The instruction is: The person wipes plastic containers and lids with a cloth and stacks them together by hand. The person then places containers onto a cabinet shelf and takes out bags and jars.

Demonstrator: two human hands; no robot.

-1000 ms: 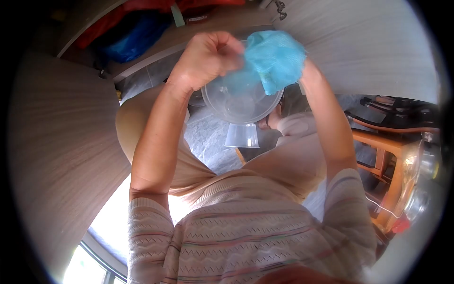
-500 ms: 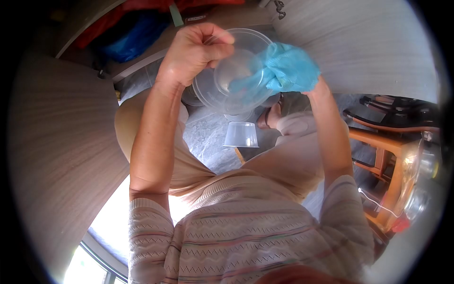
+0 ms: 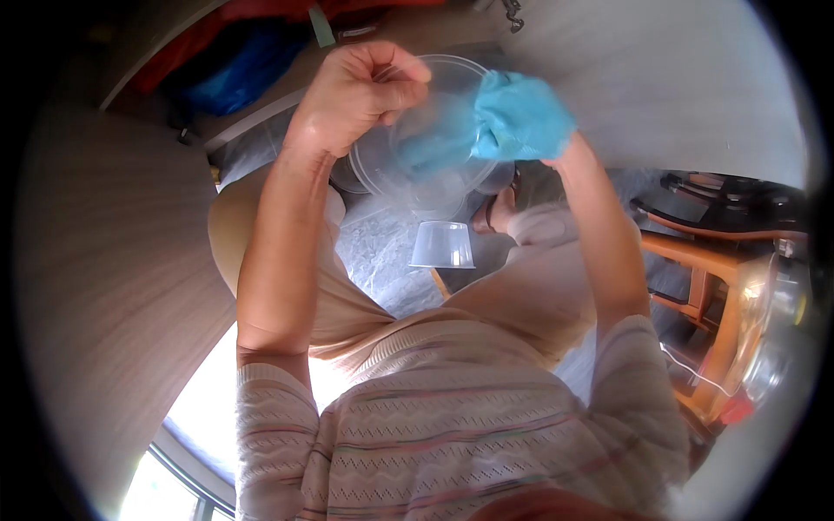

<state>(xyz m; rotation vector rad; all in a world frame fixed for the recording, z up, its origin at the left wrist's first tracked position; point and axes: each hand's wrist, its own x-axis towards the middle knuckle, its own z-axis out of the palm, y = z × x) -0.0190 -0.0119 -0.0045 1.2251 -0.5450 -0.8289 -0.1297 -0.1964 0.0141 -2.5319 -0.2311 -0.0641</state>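
Note:
My left hand (image 3: 369,95) pinches the upper left rim of a round, clear plastic lid (image 3: 373,169), which it holds up in front of me. A blue cloth (image 3: 521,117) covers my right hand (image 3: 526,130) at the lid's right side. Part of the cloth shows behind or through the clear plastic. The fingers of my right hand are hidden under the cloth. Below the lid, a clear plastic tub (image 3: 441,245) stands near the floor between my legs.
Wooden cabinet doors (image 3: 122,260) flank me on both sides. A blue bag (image 3: 239,78) lies in the open cabinet at the upper left. An orange wooden stool or rack (image 3: 721,260), dark objects and glass jars (image 3: 764,373) are at the right. My foot (image 3: 501,211) is near the tub.
My right hand and the blue cloth have shifted slightly left and up against the lid. My left hand stays almost where it was on the rim.

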